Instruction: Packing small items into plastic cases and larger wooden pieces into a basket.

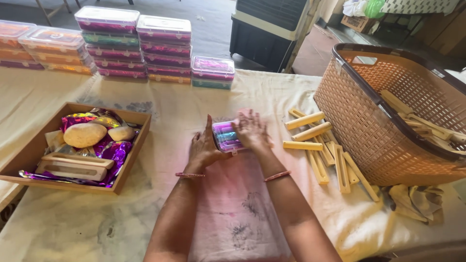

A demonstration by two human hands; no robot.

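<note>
While both hands press it, clear plastic box point(227, 136) between left hand point(204, 151) and right hand point(251, 130), fingers spread flat, long axis running away from fingertips.

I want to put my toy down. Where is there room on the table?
Bare cloth lies between the tray and the left hand, and along the near edge left of the arms. It is crowded right of the right hand, where sticks lie against the basket, and at the back by the stacked boxes.
</note>
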